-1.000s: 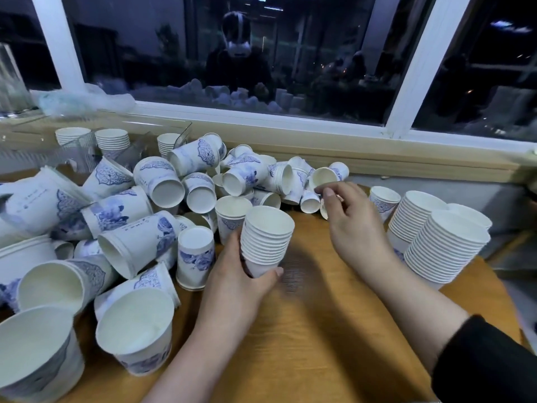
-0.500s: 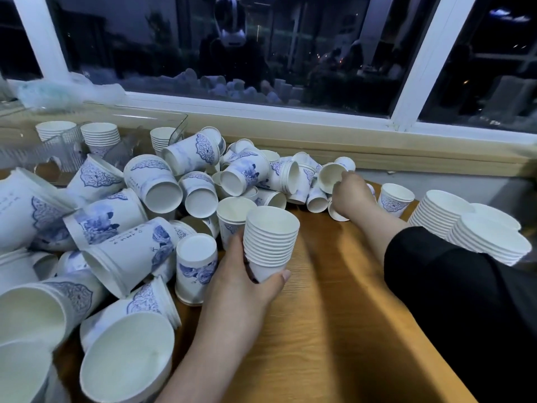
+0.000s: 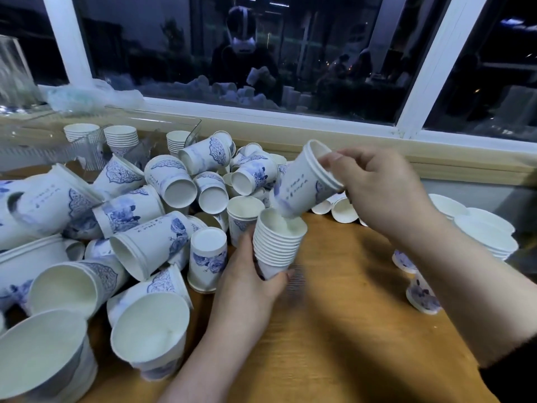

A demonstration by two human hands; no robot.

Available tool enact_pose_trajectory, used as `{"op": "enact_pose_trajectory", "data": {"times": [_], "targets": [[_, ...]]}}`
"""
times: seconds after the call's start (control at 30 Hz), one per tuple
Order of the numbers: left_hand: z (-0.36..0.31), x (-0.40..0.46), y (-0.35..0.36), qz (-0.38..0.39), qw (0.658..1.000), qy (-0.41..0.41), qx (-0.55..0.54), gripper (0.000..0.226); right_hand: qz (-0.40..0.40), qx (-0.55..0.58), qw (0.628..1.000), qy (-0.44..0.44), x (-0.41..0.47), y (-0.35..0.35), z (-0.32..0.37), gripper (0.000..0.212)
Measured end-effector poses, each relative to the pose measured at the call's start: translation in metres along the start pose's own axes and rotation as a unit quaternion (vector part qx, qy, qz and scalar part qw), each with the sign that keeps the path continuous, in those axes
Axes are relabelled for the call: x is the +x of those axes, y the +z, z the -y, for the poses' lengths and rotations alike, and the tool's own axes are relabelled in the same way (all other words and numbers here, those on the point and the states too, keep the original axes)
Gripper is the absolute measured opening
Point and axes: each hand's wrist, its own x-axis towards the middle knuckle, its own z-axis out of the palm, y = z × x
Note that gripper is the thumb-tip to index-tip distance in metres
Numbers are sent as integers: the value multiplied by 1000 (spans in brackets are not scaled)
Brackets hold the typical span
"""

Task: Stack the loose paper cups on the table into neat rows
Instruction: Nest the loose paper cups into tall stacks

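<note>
My left hand (image 3: 247,282) grips the lower part of a short stack of nested white paper cups (image 3: 277,244), held upright just above the wooden table (image 3: 334,330). My right hand (image 3: 377,187) pinches the rim of a single white cup with blue print (image 3: 305,181). That cup is tilted, and its base dips into the open top of the stack. A heap of loose blue-and-white cups (image 3: 151,216) lies on its sides across the left half of the table.
Finished stacks lie on their sides at the right edge (image 3: 485,231), partly behind my right forearm. Short upright stacks (image 3: 120,136) stand at the back left by clear plastic packaging (image 3: 35,141). A window sill (image 3: 319,141) runs behind the table.
My right hand has come back from the far cups with one cup and brought it over the stack. The left hand has kept its hold on the stack.
</note>
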Motion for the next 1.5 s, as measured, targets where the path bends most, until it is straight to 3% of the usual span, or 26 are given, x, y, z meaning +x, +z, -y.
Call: {"op": "enact_pose_trajectory", "data": {"times": [0.13,0.2,0.27,0.33,0.37,0.43,0.57,0.73,0.9,1.07,1.27,1.5], "targets": [[-3,-1,0,-7,1000,13,10,76,139,-173,975,-25,-11,3,6,24],[-2,-1,-1,-8,1000,15,14,75,159,-194,967,-39,-13,7,2,25],[1,0,-1,-11,1000,12,10,72,66,-126,989,-41,-11,14,-14,26],[2,1,-1,-9,1000,5,7,74,-40,-61,997,22,-9,24,-46,25],[2,2,0,-8,1000,2,4,75,-52,-51,996,58,-11,31,-67,22],[1,3,0,-1,1000,-3,1,73,-23,-63,992,108,-19,48,-113,18],[2,7,3,10,1000,1,-5,71,-16,-105,984,142,-14,59,-165,36],[2,11,7,5,1000,0,-16,73,36,-116,981,153,21,64,-177,45],[4,13,8,7,1000,-4,-12,71,33,-95,978,185,40,70,-179,44],[3,13,8,6,1000,1,-8,73,-33,-84,981,171,25,71,-178,31],[1,8,7,9,1000,10,-12,77,-105,-113,981,118,-12,64,-164,39],[-2,2,4,14,1000,8,-8,71,-223,8,975,-1,-51,30,-107,20]]}}
